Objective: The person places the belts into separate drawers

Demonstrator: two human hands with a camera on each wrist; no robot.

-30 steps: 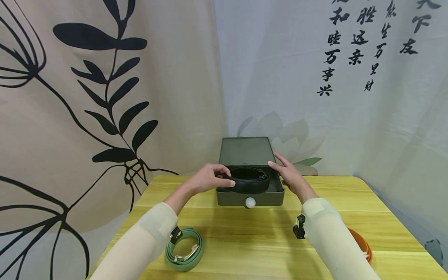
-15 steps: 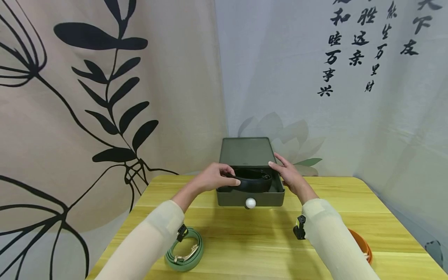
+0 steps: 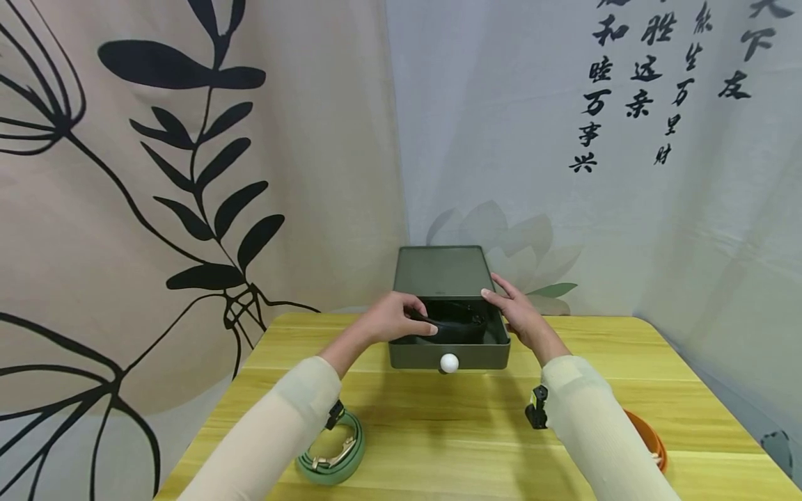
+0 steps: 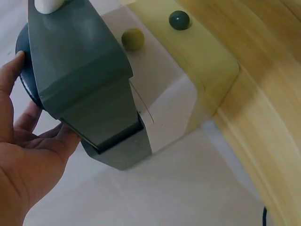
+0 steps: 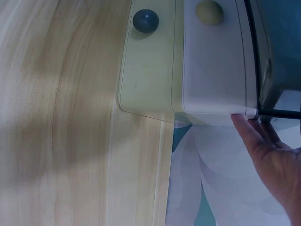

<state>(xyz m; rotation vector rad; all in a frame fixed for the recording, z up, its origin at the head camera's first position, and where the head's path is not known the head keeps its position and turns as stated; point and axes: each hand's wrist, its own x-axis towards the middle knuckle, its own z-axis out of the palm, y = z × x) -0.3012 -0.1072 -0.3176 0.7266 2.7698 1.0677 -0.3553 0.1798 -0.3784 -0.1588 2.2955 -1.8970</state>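
Note:
A coiled black belt [image 3: 462, 331] sits partly down inside the pulled-out top drawer [image 3: 413, 357], a grey-green one with a white knob [image 3: 449, 362]. My left hand [image 3: 395, 320] pinches the belt's left side between thumb and fingers, at the drawer's left wall. In the left wrist view, the belt [image 4: 24, 59] bulges past the drawer's edge beside my left hand [image 4: 33, 155]. My right hand [image 3: 525, 316] has its fingers extended against the right side of the grey-green cabinet [image 3: 441, 271]. The right wrist view shows the right hand's fingertips [image 5: 239, 120] at the cabinet's corner.
Below the open drawer are a white drawer [image 5: 214, 70] and a cream drawer [image 5: 150, 70] with round knobs. On the wooden table [image 3: 451, 431], a coiled green belt [image 3: 341, 475] lies front left, and an orange coil [image 3: 648, 438] lies partly behind the right sleeve. A printed curtain [image 3: 326, 174] hangs behind.
My left hand has moved right and slightly forward, lowering the black belt from above the drawer's rim to inside it. The right hand stays in place.

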